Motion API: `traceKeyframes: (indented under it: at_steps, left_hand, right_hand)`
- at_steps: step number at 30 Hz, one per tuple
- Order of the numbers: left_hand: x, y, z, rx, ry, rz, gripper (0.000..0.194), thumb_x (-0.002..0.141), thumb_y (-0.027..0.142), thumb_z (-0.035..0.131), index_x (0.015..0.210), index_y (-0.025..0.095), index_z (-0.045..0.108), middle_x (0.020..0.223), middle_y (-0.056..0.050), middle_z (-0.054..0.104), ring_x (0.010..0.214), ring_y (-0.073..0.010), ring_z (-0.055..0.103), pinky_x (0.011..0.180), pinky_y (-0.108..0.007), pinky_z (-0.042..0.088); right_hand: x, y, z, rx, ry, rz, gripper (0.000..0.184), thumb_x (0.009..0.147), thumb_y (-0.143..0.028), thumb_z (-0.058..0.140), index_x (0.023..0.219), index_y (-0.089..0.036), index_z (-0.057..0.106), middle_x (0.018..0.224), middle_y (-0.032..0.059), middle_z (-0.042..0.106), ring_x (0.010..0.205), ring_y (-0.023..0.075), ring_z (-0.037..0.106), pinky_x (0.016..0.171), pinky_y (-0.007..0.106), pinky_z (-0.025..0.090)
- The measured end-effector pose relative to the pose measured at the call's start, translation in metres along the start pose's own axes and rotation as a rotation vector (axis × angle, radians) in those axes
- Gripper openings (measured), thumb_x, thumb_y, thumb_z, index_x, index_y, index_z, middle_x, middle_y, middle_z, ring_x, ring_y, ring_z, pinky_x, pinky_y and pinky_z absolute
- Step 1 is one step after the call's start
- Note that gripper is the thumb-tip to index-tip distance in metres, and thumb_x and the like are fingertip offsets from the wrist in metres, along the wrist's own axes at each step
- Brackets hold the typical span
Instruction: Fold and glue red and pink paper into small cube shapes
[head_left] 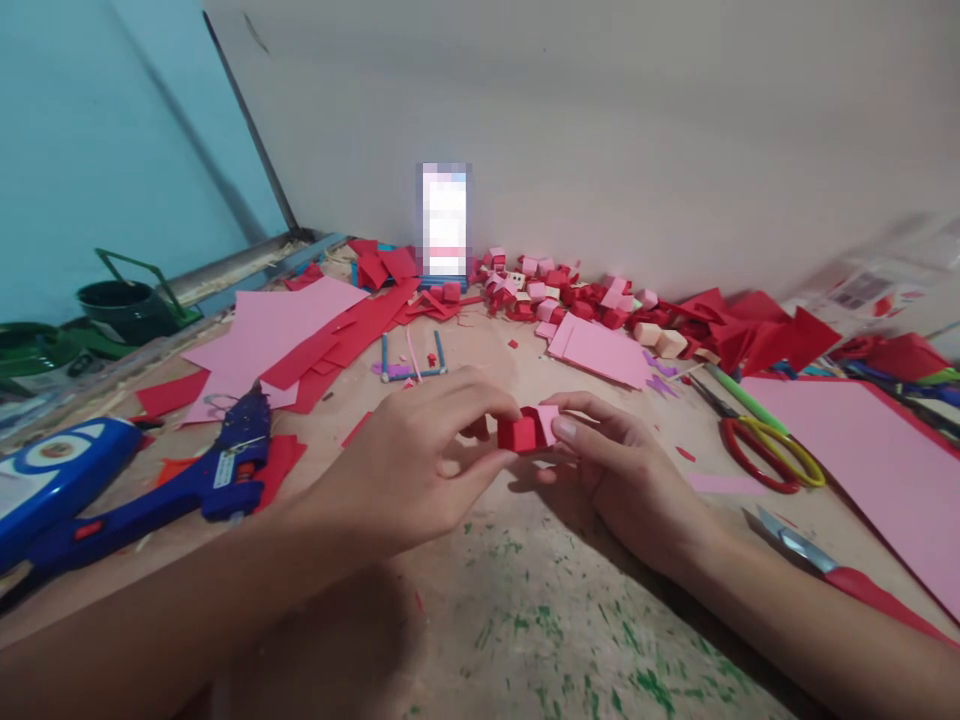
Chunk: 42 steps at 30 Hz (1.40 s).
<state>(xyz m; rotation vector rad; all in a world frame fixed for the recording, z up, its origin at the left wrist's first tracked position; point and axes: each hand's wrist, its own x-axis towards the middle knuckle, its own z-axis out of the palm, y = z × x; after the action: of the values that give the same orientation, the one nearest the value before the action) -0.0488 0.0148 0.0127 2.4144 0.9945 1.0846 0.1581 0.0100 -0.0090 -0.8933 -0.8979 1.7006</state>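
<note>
Above the middle of the table, a small red and pink paper box (523, 433) is held between both hands. My left hand (435, 450) pinches its red left side between thumb and fingers. On the other side, my right hand (622, 450) grips the pink flap (549, 422) with the thumb in front and fingers behind. Part of the box is covered by the fingertips. Just beyond the hands lies a frame of small blue sticks (415, 376).
A blue glue gun (232, 465) and a blue-white tape dispenser (67, 470) lie at left. Red-handled scissors (757, 455) and a red-handled knife (832, 565) lie at right. Many small paper cubes (551, 285) and a lit phone (445, 220) are at the back, with pink sheets (600, 350) nearer.
</note>
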Motion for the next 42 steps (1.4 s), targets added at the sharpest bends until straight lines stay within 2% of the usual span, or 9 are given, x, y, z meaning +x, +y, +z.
traceKeyframes:
  at_steps: [5,13,22,25,29,31,33,36,42]
  left_hand:
    - [0.000,0.000,0.001,-0.006,0.009,-0.008,0.009,0.092,0.010,0.067,0.097,0.018,0.066,0.093,-0.002,0.072,0.082,-0.0130,0.066,0.074,-0.025,0.052]
    - [-0.002,-0.003,0.002,0.010,0.008,0.033,0.010,0.093,0.009,0.069,0.097,0.018,0.066,0.095,-0.002,0.071,0.090,-0.0142,0.067,0.080,-0.025,0.052]
    - [-0.003,-0.003,0.003,0.024,0.000,0.053,0.010,0.094,0.010,0.069,0.092,0.019,0.068,0.091,0.000,0.075,0.087,-0.0142,0.069,0.082,-0.026,0.052]
    - [-0.003,-0.004,0.003,0.037,-0.012,0.055,0.009,0.092,0.009,0.070,0.092,0.019,0.069,0.094,-0.001,0.074,0.089,-0.0147,0.069,0.081,-0.026,0.052]
    - [-0.003,-0.007,0.001,0.075,-0.034,0.030,0.008,0.091,0.016,0.074,0.098,0.019,0.070,0.104,-0.003,0.074,0.093,-0.0172,0.070,0.079,-0.028,0.050]
    - [-0.002,-0.010,0.000,0.117,-0.042,-0.009,0.004,0.093,0.019,0.072,0.096,0.019,0.071,0.104,-0.003,0.075,0.091,-0.0177,0.070,0.075,-0.028,0.048]
    - [-0.001,-0.013,0.000,0.159,-0.062,-0.058,0.003,0.094,0.021,0.070,0.094,0.019,0.073,0.102,-0.003,0.076,0.087,-0.0181,0.069,0.072,-0.029,0.046]
    - [0.000,-0.017,0.001,0.190,-0.128,-0.128,0.010,0.094,0.021,0.066,0.097,0.019,0.076,0.102,-0.004,0.076,0.086,-0.0194,0.068,0.072,-0.030,0.046]
    - [0.000,-0.018,0.004,0.217,-0.195,-0.159,0.020,0.093,0.016,0.060,0.102,0.020,0.078,0.105,-0.005,0.076,0.081,-0.0181,0.067,0.073,-0.031,0.047]
  right_hand:
    - [0.001,0.000,0.002,-0.020,0.044,-0.012,0.026,0.075,-0.031,0.090,0.091,-0.021,0.072,0.081,0.0030,0.079,0.065,0.0190,0.075,0.070,0.039,0.066]
    - [0.000,0.004,-0.005,-0.041,-0.016,-0.012,0.024,0.079,-0.030,0.090,0.096,-0.023,0.073,0.083,0.0017,0.080,0.071,0.0178,0.077,0.073,0.035,0.064]
    - [-0.002,0.002,-0.003,-0.250,0.004,-0.073,0.023,0.077,-0.032,0.091,0.091,-0.023,0.076,0.083,0.0021,0.081,0.071,0.0160,0.075,0.066,0.028,0.063]
    - [-0.002,0.001,-0.005,-0.417,0.049,-0.188,0.017,0.078,-0.031,0.089,0.089,-0.022,0.079,0.084,0.0030,0.082,0.072,0.0167,0.075,0.066,0.027,0.063]
    - [-0.002,-0.001,-0.013,-0.828,0.145,-0.520,0.009,0.088,-0.029,0.079,0.097,-0.025,0.080,0.098,0.0050,0.083,0.084,0.0206,0.078,0.073,0.033,0.066]
    - [-0.001,-0.001,-0.016,-1.044,0.115,-0.672,0.011,0.092,-0.026,0.074,0.102,-0.025,0.079,0.112,0.0069,0.081,0.094,0.0221,0.077,0.081,0.037,0.065]
    - [0.002,-0.001,-0.018,-1.195,0.083,-0.774,0.007,0.093,-0.027,0.072,0.098,-0.024,0.077,0.110,0.0097,0.081,0.095,0.0247,0.076,0.082,0.041,0.064]
    - [0.005,0.000,-0.019,-1.309,0.062,-0.819,0.008,0.095,-0.029,0.070,0.095,-0.022,0.075,0.106,0.0130,0.081,0.098,0.0288,0.077,0.084,0.046,0.062]
    - [0.006,-0.002,-0.031,-1.379,0.031,-0.878,0.017,0.093,-0.023,0.073,0.110,-0.024,0.076,0.123,0.0122,0.079,0.116,0.0317,0.074,0.100,0.052,0.057]
